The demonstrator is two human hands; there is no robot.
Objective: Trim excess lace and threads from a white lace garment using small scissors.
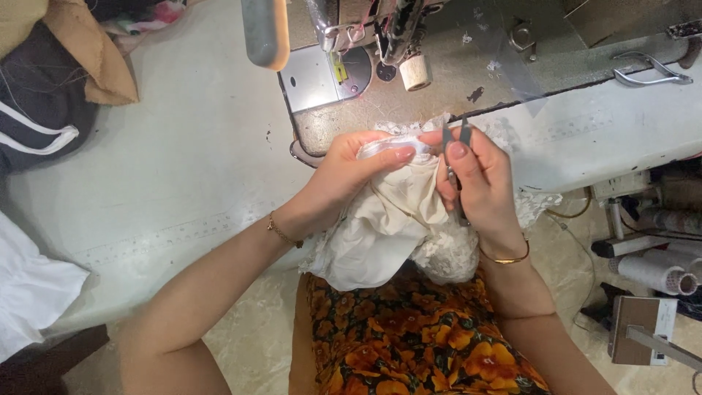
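My left hand point(349, 170) pinches a fold of cream-white fabric with lace trim point(395, 219), bunched at the front edge of the sewing table above my lap. My right hand point(475, 175) grips small grey thread snips point(455, 139), their tips pointing up beside the fabric edge held by the left thumb. A thin bracelet sits on each wrist. The lace edge spreads under both hands onto the sewing machine bed point(439, 95).
The sewing machine head and needle area point(395, 36) stand just beyond my hands. Dark and tan garments point(51, 80) lie piled at the far left, white cloth point(29, 285) at the near left. Metal tweezers point(647, 69) rest at the right. Thread cones point(658, 274) lie on the floor at the right.
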